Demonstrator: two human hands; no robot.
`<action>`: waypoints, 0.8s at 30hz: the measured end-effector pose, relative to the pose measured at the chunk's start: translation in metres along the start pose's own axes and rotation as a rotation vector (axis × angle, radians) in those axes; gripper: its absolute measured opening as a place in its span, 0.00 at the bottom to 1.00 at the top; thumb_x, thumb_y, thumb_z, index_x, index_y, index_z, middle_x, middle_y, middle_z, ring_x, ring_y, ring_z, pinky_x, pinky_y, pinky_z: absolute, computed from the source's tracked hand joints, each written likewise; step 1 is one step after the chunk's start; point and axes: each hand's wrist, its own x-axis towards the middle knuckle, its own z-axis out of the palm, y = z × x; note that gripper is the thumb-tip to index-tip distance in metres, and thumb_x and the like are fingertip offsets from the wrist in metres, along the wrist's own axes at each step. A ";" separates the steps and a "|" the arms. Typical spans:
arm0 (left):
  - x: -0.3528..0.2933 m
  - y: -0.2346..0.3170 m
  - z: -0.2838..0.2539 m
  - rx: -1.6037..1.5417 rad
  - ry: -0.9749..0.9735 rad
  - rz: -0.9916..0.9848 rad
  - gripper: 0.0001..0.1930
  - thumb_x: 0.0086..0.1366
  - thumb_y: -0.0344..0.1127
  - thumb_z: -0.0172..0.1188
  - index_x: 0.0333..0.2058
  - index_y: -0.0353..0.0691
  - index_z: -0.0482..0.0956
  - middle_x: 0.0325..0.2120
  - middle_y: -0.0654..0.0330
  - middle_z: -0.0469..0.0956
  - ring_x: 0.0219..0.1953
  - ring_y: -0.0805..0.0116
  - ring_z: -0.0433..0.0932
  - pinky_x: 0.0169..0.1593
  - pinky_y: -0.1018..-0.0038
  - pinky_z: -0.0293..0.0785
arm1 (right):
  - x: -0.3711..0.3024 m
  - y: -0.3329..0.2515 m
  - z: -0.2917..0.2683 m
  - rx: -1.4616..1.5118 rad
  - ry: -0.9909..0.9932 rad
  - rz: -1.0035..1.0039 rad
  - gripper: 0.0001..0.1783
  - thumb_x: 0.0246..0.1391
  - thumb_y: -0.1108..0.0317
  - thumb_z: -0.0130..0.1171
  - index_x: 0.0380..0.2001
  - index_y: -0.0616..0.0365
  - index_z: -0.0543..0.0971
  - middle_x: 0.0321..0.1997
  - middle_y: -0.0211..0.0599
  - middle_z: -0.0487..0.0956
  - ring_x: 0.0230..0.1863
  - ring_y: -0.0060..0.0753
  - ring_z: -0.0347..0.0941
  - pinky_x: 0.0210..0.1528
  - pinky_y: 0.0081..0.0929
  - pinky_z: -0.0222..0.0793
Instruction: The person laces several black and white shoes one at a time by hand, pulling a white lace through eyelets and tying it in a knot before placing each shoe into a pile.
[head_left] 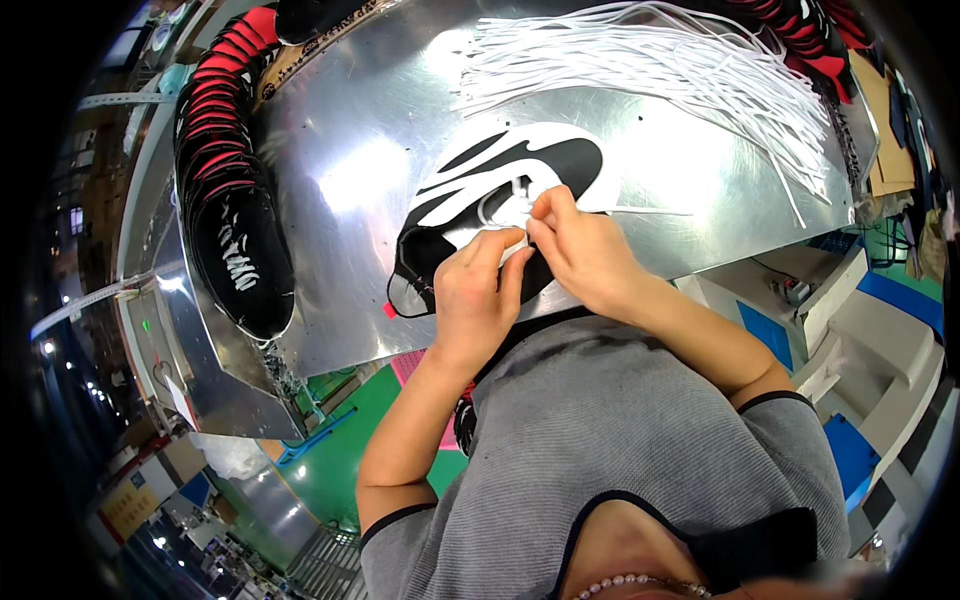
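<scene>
A black and white shoe upper lies on the metal table in front of me, its heel with a small red tab toward the lower left. White shoelace loops over its eyelet area, and one loose end stretches to the right across the table. My left hand is closed in a pinch on the lace at the near side of the opening. Beside it, my right hand pinches the lace too, thumb and forefinger together. The fingers partly hide the eyelets and the gripped lace.
A thick bundle of white shoelaces is spread along the table's far side. On the left stands a long curved row of nested black and red shoe uppers, and more uppers sit at the far right. Grey-white bins stand right of the metal table.
</scene>
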 end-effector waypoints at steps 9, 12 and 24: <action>-0.014 0.005 0.004 0.243 0.061 0.345 0.10 0.52 0.21 0.65 0.33 0.36 0.78 0.25 0.57 0.77 0.25 0.58 0.77 0.28 0.69 0.72 | 0.013 -0.022 -0.043 0.129 -0.127 -0.525 0.09 0.51 0.71 0.57 0.37 0.55 0.79 0.32 0.42 0.81 0.32 0.48 0.78 0.33 0.38 0.72; -0.020 0.001 0.002 0.250 0.093 0.400 0.10 0.50 0.20 0.65 0.33 0.36 0.78 0.25 0.57 0.77 0.25 0.59 0.76 0.28 0.69 0.72 | 0.027 -0.026 -0.047 -0.376 -0.428 -0.266 0.06 0.53 0.68 0.55 0.34 0.56 0.78 0.25 0.41 0.80 0.31 0.49 0.77 0.34 0.43 0.69; -0.022 0.003 -0.004 0.050 -0.069 0.307 0.10 0.53 0.21 0.65 0.34 0.34 0.76 0.26 0.55 0.77 0.27 0.57 0.78 0.30 0.68 0.73 | 0.027 -0.041 -0.080 0.720 -0.045 -0.140 0.10 0.53 0.74 0.63 0.40 0.62 0.82 0.32 0.34 0.83 0.34 0.26 0.81 0.40 0.22 0.75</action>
